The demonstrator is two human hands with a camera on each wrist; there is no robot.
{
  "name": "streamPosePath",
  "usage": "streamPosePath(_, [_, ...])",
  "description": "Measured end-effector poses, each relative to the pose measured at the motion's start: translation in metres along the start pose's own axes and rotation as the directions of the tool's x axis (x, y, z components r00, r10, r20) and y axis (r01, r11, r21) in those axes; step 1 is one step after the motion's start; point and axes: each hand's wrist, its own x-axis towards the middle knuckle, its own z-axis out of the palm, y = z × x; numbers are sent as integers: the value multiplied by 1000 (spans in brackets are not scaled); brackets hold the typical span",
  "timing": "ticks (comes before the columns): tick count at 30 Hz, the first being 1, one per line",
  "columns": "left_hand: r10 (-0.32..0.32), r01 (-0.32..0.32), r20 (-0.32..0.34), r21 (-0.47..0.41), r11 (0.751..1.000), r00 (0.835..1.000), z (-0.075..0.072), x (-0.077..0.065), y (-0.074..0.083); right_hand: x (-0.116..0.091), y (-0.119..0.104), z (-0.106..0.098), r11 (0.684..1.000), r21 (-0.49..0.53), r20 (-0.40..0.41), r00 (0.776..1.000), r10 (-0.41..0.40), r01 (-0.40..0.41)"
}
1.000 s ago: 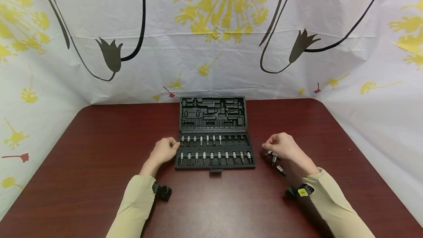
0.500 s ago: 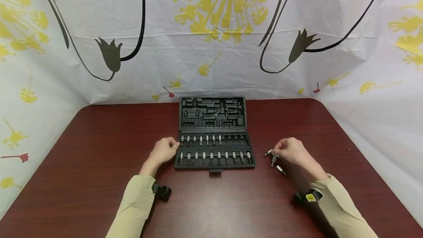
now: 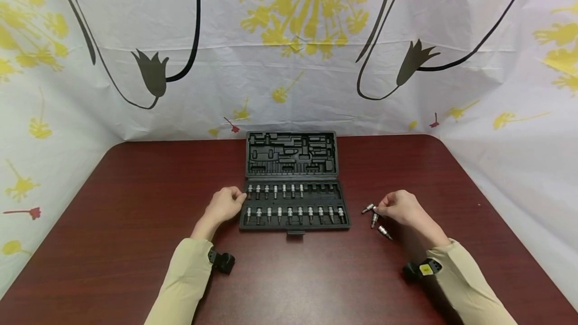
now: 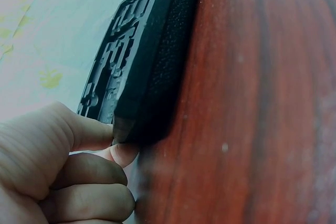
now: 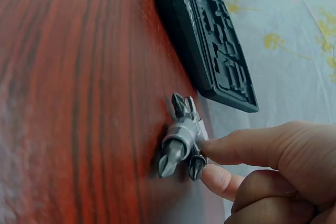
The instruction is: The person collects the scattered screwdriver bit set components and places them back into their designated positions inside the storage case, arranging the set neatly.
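Note:
An open black tool case (image 3: 293,203) lies on the table, its lid (image 3: 291,154) laid back, with two rows of silver bit sockets in its base. My left hand (image 3: 224,203) grips the left side of the case; in the left wrist view the thumb and index finger (image 4: 124,153) pinch its edge (image 4: 142,114). To the right of the case, my right hand (image 3: 401,207) is down at a small cluster of loose bit sockets (image 3: 385,232). Thumb and index fingertip pinch one cross-tipped bit socket (image 5: 196,167), beside a nearer one (image 5: 176,150).
The right end of the upper row has bare slots (image 3: 322,188). A dark red wooden table (image 3: 135,199) spreads around the case. Behind it hangs a white patterned cloth (image 3: 217,89). Each wrist wears a small black camera (image 3: 221,261).
My right hand has moved right and slightly nearer the body, from beside the case to the far end of the bit sockets, uncovering some. The left hand stays on the case.

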Motion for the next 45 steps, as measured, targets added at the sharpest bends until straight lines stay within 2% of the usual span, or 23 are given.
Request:
streamPosePath(12, [1, -1, 2, 15, 1000, 1000, -1, 0, 1, 4, 2, 0, 998, 35, 21, 999, 49, -50])
streamPosePath(21, [-4, 4, -6, 25, 1000, 1000, 0, 1, 2, 12, 7, 2, 993, 94, -4, 997, 78, -77])
streamPosePath(35, [3, -3, -3, 22, 1000, 1000, 0, 1, 0, 26, -6, 3, 981, 182, -16, 998, 64, -60])
streamPosePath(45, [15, -14, -8, 15, 1000, 1000, 0, 1, 0, 40, -24, 10, 957, 283, 32, 998, 50, -57])
